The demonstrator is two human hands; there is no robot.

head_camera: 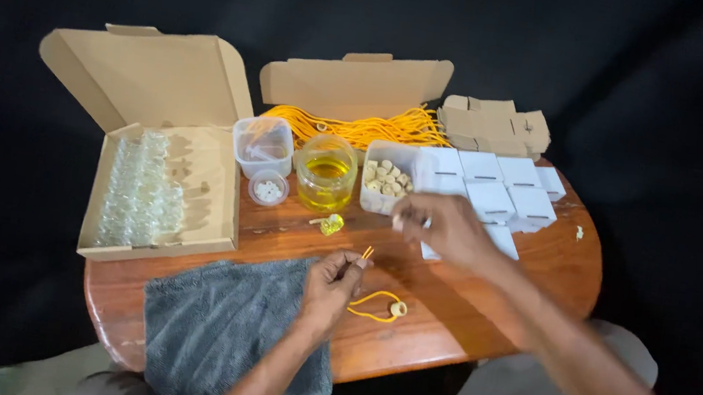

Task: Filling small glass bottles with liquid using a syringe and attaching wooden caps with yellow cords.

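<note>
My left hand (pixel 331 285) pinches the end of a yellow cord (pixel 373 304) that loops on the wooden table (pixel 538 263) and carries a small cork at its far end. My right hand (pixel 445 226) hovers blurred just in front of a clear tub of corks (pixel 386 178), fingers curled; whether it holds anything I cannot tell. A small filled yellow bottle (pixel 331 223) lies on the table between the hands and a jar of yellow liquid (pixel 325 172).
An open cardboard box (pixel 203 181) holds several small glass bottles at the left. A grey towel (pixel 222 324) lies at the front. A second box holds yellow cords (pixel 360 126). Small white boxes (pixel 494 187), brown folded boxes (pixel 492 125) and two clear tubs (pixel 264 148) stand behind.
</note>
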